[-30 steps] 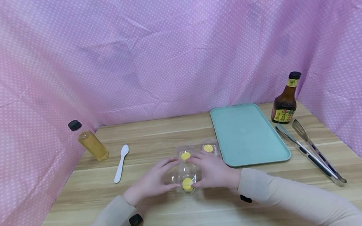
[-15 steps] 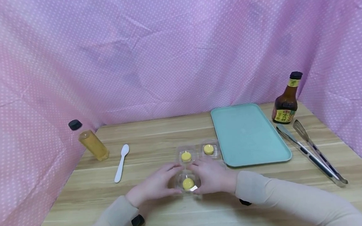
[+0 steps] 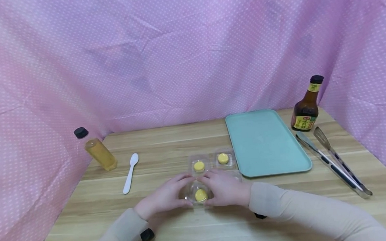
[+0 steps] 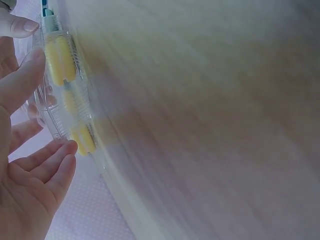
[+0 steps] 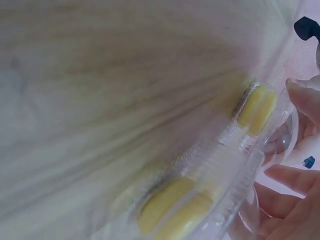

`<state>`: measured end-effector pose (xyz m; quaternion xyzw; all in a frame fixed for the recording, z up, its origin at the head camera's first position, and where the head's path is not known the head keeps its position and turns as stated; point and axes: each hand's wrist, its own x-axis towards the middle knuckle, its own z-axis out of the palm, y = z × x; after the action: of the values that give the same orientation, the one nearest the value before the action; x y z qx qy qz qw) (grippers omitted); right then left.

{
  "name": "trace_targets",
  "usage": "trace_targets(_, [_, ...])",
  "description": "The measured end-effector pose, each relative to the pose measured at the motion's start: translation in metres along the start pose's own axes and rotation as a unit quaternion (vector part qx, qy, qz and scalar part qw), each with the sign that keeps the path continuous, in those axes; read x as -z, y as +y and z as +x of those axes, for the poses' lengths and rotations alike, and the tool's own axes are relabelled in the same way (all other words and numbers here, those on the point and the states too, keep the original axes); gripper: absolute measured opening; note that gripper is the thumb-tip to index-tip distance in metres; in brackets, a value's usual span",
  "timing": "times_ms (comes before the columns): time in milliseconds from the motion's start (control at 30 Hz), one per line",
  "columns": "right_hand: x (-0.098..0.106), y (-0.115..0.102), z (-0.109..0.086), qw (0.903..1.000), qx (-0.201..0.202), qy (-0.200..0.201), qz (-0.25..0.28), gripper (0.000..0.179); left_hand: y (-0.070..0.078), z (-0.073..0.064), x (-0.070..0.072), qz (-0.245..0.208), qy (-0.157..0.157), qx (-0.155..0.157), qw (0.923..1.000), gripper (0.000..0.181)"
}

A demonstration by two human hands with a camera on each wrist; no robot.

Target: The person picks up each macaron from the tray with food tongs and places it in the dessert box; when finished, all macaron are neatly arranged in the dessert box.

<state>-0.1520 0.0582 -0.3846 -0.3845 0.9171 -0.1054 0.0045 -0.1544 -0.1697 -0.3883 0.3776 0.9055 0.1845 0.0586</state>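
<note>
In the head view, a clear plastic clamshell box [image 3: 192, 198] with a yellow macaron [image 3: 201, 195] inside stands between my two hands. My left hand [image 3: 164, 196] holds its left side, thumb at the near edge and fingers at the far edge. On the opposite side my right hand [image 3: 226, 190] holds it the same way. The left wrist view shows thumb and fingertips at the edge of the ridged box [image 4: 42, 107]. In the right wrist view, fingers lie around the round dome of the lid [image 5: 287, 142].
Two more clear boxes with yellow macarons [image 3: 199, 166] [image 3: 223, 158] stand just behind. A pale green tray [image 3: 264, 142] lies right of them. Metal tongs [image 3: 331, 163] and a brown sauce bottle [image 3: 305, 108] are far right. A white spoon [image 3: 130, 174] and a bottle of yellow liquid [image 3: 100, 153] are left.
Both hands have shifted slightly toward the body and lower around the near box, whose lid now sits lower over the macaron. The box behind it has come more into sight.
</note>
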Motion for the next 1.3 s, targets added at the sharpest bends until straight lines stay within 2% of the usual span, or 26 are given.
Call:
trace_targets(167, [-0.002, -0.002, 0.000, 1.0000, 0.008, -0.003, 0.003, 0.071, -0.002, -0.001, -0.002, -0.005, -0.005, 0.007, 1.0000, 0.070])
trace_targets(533, [-0.005, -0.002, -0.001, 0.9989, 0.030, 0.016, -0.033, 0.072, -0.003, -0.002, -0.003, -0.006, -0.007, 0.016, 0.9998, 0.071])
trace_targets(933, [-0.003, 0.002, 0.002, 0.9998, 0.016, -0.001, 0.007, 0.075, -0.003, 0.002, 0.000, 0.004, -0.019, 0.005, 0.9998, 0.076])
trace_targets(1100, [-0.001, 0.006, 0.001, 0.9995, 0.016, 0.006, 0.025, 0.077, -0.003, 0.003, 0.003, -0.003, -0.037, 0.023, 0.9990, 0.082])
trace_targets(1200, [0.004, 0.011, -0.002, 0.9989, 0.017, 0.019, 0.040, 0.072, -0.002, 0.003, 0.006, -0.018, -0.028, 0.029, 0.9990, 0.083])
trace_targets(1300, [0.011, 0.020, -0.007, 0.9965, 0.023, 0.057, 0.058, 0.064, -0.003, 0.002, 0.008, -0.021, 0.010, 0.037, 0.9990, 0.079])
